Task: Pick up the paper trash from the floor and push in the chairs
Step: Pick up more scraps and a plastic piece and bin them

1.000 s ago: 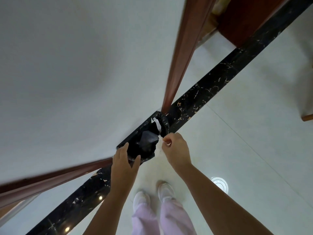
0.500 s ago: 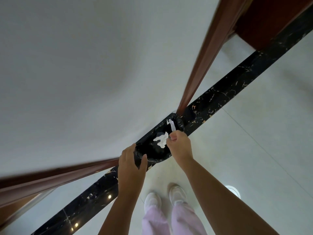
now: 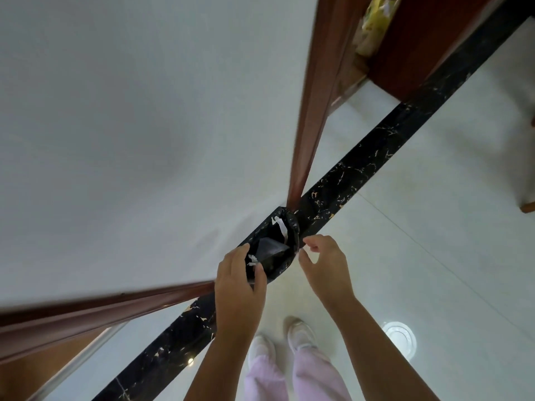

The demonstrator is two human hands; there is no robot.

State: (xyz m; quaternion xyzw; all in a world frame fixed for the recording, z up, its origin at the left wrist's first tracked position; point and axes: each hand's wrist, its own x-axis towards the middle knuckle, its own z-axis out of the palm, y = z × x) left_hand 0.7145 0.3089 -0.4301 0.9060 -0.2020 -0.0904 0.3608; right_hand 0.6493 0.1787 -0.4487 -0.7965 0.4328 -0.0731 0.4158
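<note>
1. Trash bin [image 3: 293, 227], lined in black plastic, stands on the black marble strip [image 3: 362, 175]. White paper scraps [image 3: 280, 228] lie inside it, one strip on the far side and a crumpled bit by the left rim.
2. Wooden trim [image 3: 307, 146] meets the bin behind, and pale floor tile [image 3: 434, 241] lies open rightward.
3. Left hand [image 3: 240, 287] grips the near rim, thumb hooked over it. Right hand [image 3: 324, 264] hovers just beside the rim, fingers spread, holding nothing.

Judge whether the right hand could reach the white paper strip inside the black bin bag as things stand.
Probably yes: the right hand hovers open beside the rim of the black bin bag, the left hand holds its mouth wide, and nothing covers the white paper strip.
</note>
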